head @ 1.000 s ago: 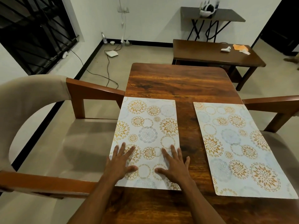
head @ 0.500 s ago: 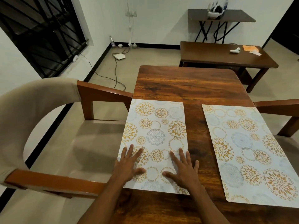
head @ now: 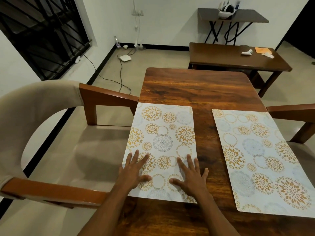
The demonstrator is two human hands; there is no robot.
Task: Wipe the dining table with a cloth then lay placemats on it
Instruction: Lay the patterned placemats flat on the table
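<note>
At nine o'clock of the view, a beige chair (head: 42, 133) with wooden arms sits drawn up to the left edge of the tabletop (head: 196, 86), and behind it at ten o'clock is a dark barred window (head: 42, 31). On the floor at eleven o'clock a white box (head: 125, 58) lies with cables trailing from it. Toward six o'clock, the left hand (head: 134, 172) lies flat on the near left part of the left placemat (head: 163, 133), its fingers (head: 135, 156) straight, spread and grasping nothing, the thumb pointing inward. This placemat, white with gold and grey floral rings, lies lengthwise along the tabletop's left edge, its near end short of the tabletop's near edge. The right hand (head: 189, 179) presses flat on the same mat's near right corner, fingers (head: 189, 159) splayed and released, with the little finger reaching past the mat's edge onto the bare wood. A strip of dark wood separates this mat from the right placemat (head: 255, 159), which lies at four o'clock, slightly angled, with no hand on it. Beyond it at three o'clock shows the wooden arm of a second chair (head: 293, 111). At one o'clock a low side table (head: 230, 65) carries a small white device (head: 247, 52) and what looks like an orange cloth (head: 262, 50), well apart from both hands.
</note>
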